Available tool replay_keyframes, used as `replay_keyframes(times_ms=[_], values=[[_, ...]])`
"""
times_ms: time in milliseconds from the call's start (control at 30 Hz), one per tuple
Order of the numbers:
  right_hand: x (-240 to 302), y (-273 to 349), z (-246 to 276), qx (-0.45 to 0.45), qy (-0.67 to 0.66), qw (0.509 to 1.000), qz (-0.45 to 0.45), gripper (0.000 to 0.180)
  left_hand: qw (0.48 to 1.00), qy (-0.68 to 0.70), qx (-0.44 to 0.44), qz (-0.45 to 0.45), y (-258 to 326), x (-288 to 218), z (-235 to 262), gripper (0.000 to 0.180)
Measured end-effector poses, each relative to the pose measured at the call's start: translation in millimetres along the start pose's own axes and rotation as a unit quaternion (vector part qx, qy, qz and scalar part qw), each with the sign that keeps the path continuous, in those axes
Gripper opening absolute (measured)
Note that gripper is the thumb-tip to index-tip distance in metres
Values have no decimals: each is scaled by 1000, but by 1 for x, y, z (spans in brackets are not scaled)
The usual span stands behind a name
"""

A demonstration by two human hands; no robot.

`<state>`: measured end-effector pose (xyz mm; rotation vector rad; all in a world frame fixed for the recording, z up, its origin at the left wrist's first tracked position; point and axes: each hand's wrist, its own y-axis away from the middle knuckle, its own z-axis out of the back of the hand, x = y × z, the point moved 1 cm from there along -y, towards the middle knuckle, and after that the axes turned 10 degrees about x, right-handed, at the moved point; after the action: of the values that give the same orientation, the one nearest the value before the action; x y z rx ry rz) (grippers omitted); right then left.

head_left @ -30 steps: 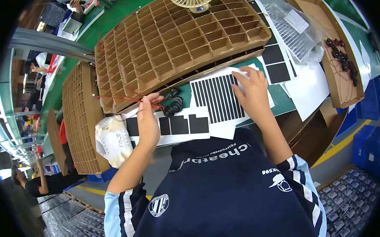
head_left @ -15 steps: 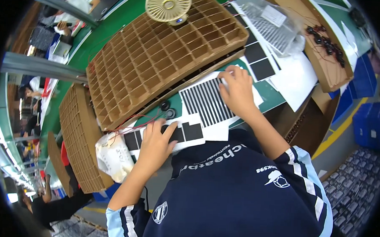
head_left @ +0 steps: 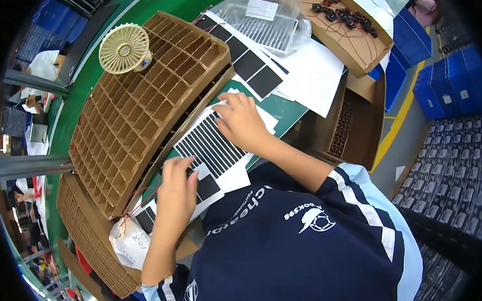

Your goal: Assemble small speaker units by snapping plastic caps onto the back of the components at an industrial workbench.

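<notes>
A white sheet of narrow black strips (head_left: 209, 144) lies before me on the green table. My right hand (head_left: 243, 122) rests at its far end, thumb and index finger apart, fingertips touching the strips' ends. My left hand (head_left: 176, 186) is at the sheet's near left corner, fingers curled above a white card with black squares (head_left: 208, 188). Something dark shows between its thumb and index finger, too hidden to name. Thin red wires (head_left: 142, 190) run beside that hand. A white printed bag (head_left: 129, 243) sits left of my left forearm.
A cardboard divider tray (head_left: 141, 97) with a small cream fan (head_left: 124, 48) on it stands left of the sheets. Beyond lie a card with black squares (head_left: 250, 65), a clear plastic bag (head_left: 268, 28) and a cardboard box (head_left: 358, 53) with black wired parts. Blue crates (head_left: 454, 82) stand right.
The view has swung right, so the table appears turned and shifted left. My left hand is closer to the striped sheet and covers more of the squared card. My right hand stays at the strips' ends.
</notes>
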<state>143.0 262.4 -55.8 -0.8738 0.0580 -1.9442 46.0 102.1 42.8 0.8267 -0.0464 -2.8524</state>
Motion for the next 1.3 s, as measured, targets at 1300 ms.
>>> replay_keyframes(times_ms=[1300], values=[[95, -9, 56, 216, -576, 788, -30, 10, 792, 558, -240, 69, -11, -12, -4, 35]])
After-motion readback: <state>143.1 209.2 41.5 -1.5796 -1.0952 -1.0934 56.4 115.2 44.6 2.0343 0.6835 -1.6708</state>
